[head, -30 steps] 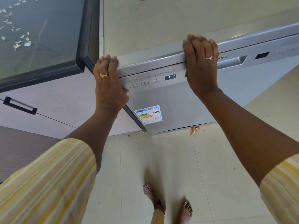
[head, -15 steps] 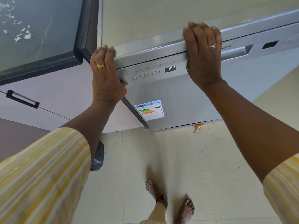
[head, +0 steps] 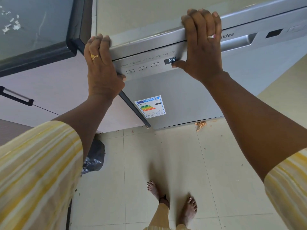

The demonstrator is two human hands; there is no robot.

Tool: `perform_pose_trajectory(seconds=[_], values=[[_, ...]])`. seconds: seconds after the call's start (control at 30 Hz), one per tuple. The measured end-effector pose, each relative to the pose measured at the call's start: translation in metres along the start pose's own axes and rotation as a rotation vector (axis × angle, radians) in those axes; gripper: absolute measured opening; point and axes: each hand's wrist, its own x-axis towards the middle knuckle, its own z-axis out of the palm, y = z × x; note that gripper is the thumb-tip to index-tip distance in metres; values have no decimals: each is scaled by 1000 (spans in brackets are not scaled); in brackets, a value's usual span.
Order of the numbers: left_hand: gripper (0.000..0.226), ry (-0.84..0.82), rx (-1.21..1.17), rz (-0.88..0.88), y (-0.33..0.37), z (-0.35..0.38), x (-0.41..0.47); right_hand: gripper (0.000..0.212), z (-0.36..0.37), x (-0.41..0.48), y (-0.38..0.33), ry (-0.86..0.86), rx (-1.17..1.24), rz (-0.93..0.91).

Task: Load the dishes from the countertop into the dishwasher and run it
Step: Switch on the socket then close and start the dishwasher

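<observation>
**Sleeves, forearms:** yellow-striped sleeves (head: 38,171) at the lower corners, both arms reaching forward and up.

**Left hand** (head: 103,72)**:** fingers together, hooked over the top edge at the machine's left corner, thumb pressed to the front beside the buttons.

**Right hand** (head: 202,52)**:** fingers together, clamped over the same edge, thumb spread under the display. The paired grip suggests pressing the door home or steadying the unit.

**Dishwasher** (head: 191,97)**:** silver, directly ahead, door apparently closed. The display (head: 172,60) reads P2 and three buttons (head: 142,68) sit to its left. A recessed door handle (head: 237,42) lies just beyond the right hand. No dishes are visible. Probably the starting stage, not loading.

**Energy label** (head: 150,107)**:** stuck on the door front, below the panel.

**Neighbours:** a dark glass worktop (head: 33,30) with white flecks butts against the left corner, over a pale cabinet front (head: 54,90) with a black handle (head: 16,97).

**Floor** (head: 182,163)**:** pale tiles, bare feet (head: 156,190), a black bag (head: 94,156) at left and a brown scrap (head: 200,125) at the machine's foot. Neither blocks the panel.
</observation>
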Motion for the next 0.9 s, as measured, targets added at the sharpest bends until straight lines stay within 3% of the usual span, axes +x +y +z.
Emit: perform_pose_trajectory(seconds=[0.23, 0.9], values=[[84, 6, 18, 33, -6, 2, 0, 92, 7, 0, 2, 68, 0, 27], [82, 23, 10, 3, -3, 3, -2, 87, 2, -1, 0, 40, -22, 23]])
